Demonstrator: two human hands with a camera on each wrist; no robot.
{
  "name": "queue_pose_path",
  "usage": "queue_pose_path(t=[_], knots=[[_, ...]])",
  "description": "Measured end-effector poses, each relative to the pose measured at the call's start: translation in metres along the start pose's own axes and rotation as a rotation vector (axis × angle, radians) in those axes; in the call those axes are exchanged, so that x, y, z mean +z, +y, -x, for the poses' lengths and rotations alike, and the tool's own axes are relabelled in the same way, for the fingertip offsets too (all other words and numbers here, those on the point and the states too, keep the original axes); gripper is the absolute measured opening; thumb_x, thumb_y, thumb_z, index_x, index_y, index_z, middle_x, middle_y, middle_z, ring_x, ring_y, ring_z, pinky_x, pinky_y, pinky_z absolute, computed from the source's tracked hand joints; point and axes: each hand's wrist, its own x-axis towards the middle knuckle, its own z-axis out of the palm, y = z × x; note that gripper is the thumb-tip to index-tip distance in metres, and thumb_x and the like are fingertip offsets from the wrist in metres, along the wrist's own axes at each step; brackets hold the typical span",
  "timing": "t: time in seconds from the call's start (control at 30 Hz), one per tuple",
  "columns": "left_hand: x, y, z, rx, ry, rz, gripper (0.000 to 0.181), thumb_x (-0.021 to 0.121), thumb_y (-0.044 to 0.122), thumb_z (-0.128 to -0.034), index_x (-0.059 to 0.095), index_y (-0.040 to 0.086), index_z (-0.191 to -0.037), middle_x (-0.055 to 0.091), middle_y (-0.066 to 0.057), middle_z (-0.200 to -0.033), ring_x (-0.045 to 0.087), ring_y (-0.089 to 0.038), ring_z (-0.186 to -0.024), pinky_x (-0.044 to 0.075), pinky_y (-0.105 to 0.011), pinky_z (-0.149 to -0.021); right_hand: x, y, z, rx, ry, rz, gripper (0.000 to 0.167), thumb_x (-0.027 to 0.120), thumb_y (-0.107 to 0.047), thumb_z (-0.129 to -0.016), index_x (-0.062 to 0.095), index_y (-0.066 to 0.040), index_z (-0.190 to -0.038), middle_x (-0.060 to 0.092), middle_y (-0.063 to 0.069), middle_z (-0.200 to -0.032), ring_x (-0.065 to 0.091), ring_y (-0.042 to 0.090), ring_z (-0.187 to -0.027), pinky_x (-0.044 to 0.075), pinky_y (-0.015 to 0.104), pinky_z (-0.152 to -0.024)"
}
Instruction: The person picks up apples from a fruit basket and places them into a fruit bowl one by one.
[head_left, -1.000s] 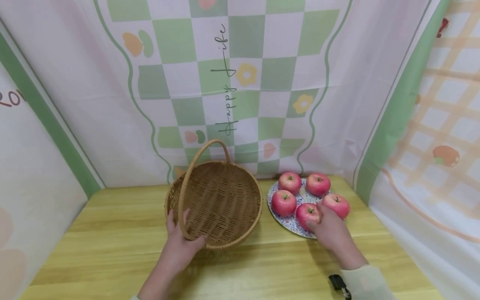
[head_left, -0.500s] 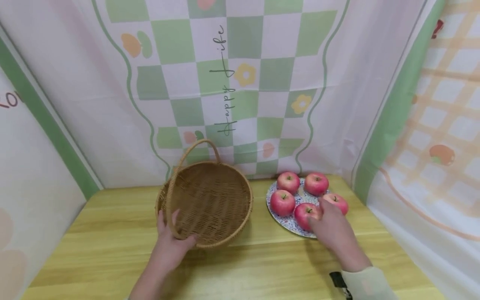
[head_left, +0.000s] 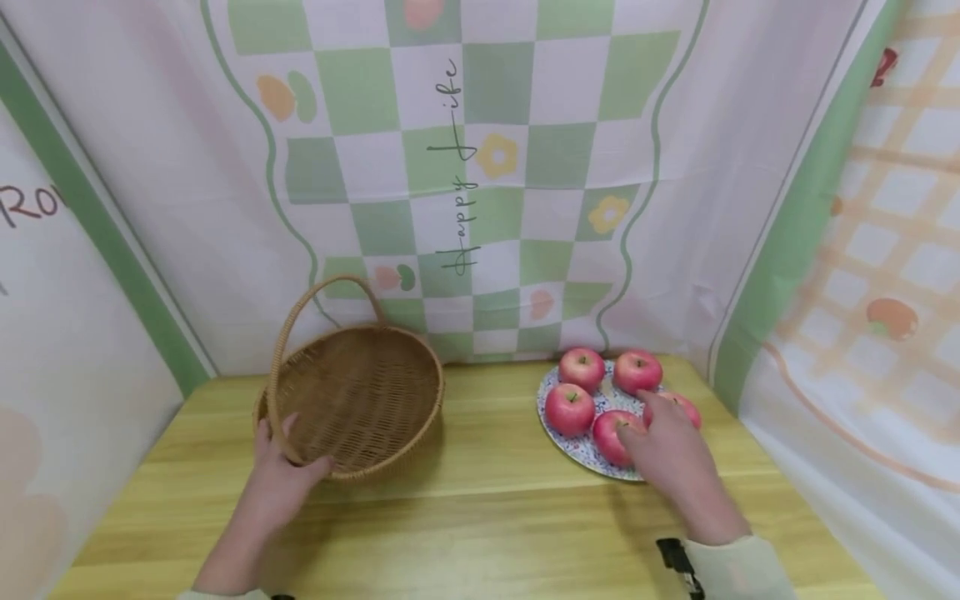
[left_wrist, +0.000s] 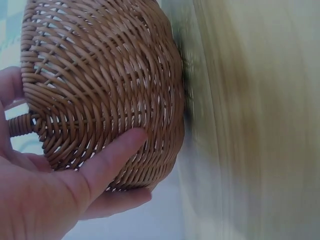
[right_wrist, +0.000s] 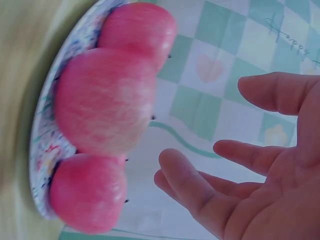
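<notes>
My left hand [head_left: 281,483] grips the near-left rim of a round wicker basket [head_left: 360,400] at the foot of its tall handle. In the left wrist view, fingers lie along the basket's woven outer wall [left_wrist: 100,95]. Nothing lies in the part of the basket that shows. My right hand [head_left: 671,454] hovers over the near side of a patterned plate [head_left: 581,450] of red apples, its thumb and fingers spread. The front apple [head_left: 615,435] is nearest to it; in the right wrist view a gap separates the fingers [right_wrist: 180,175] from the apples [right_wrist: 105,100].
Several apples, such as the back left one [head_left: 581,369], ring the plate. Basket and plate stand at the back of a wooden table [head_left: 480,533], with bare wood between them. A checkered cloth [head_left: 495,217] hangs behind the table, and more cloth [head_left: 862,333] hangs at the right.
The basket has slid left with my left hand holding it, away from the plate. My right hand has stayed over the front apple, shifting only slightly; the apples keep their places.
</notes>
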Motion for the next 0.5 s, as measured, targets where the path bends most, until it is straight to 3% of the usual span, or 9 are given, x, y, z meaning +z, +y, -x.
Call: queue_pose_path(t=[0.13, 0.3, 0.4, 0.5], knots=[[-0.007, -0.002, 0.000, -0.029, 0.045, -0.041, 0.093, 0.066, 0.030, -0.0950, 0.004, 0.003, -0.159, -0.027, -0.026, -0.156, 0.007, -0.064, -0.136, 0.019, -0.075, -0.102, 0.000, -0.012, -0.003, 0.006, 0.018, -0.016, 0.067, 0.060, -0.029, -0.095, 0.038, 0.004, -0.149, 0.038, 0.035, -0.144, 0.035, 0.054, -0.129, 0.032, 0.069, -0.100], [-0.005, 0.012, 0.013, -0.032, 0.086, -0.137, 0.096, 0.054, 0.049, -0.0994, -0.009, 0.007, -0.158, -0.025, -0.026, -0.157, 0.015, -0.065, -0.133, 0.025, -0.075, -0.098, 0.002, -0.029, -0.002, 0.022, 0.041, -0.017, 0.066, 0.057, -0.027, -0.093, 0.038, 0.001, -0.150, 0.038, 0.032, -0.146, 0.035, 0.052, -0.131, 0.032, 0.068, -0.101], [-0.001, 0.029, 0.031, -0.027, 0.178, -0.252, 0.096, 0.054, 0.048, -0.0993, -0.009, 0.005, -0.158, -0.017, -0.030, -0.158, 0.015, -0.065, -0.133, 0.030, -0.076, -0.094, 0.004, -0.039, 0.000, 0.038, 0.037, -0.033, 0.067, 0.058, -0.031, -0.094, 0.038, 0.003, -0.149, 0.037, 0.030, -0.147, 0.033, 0.050, -0.133, 0.030, 0.067, -0.104], [0.004, 0.048, 0.053, 0.028, 0.301, -0.409, 0.091, 0.060, 0.042, -0.0973, 0.007, 0.000, -0.158, 0.000, -0.037, -0.156, 0.015, -0.065, -0.133, 0.029, -0.077, -0.094, 0.005, -0.049, 0.004, 0.049, 0.036, -0.039, 0.068, 0.058, -0.033, -0.096, 0.038, 0.005, -0.148, 0.035, 0.031, -0.148, 0.033, 0.051, -0.133, 0.030, 0.067, -0.104]])
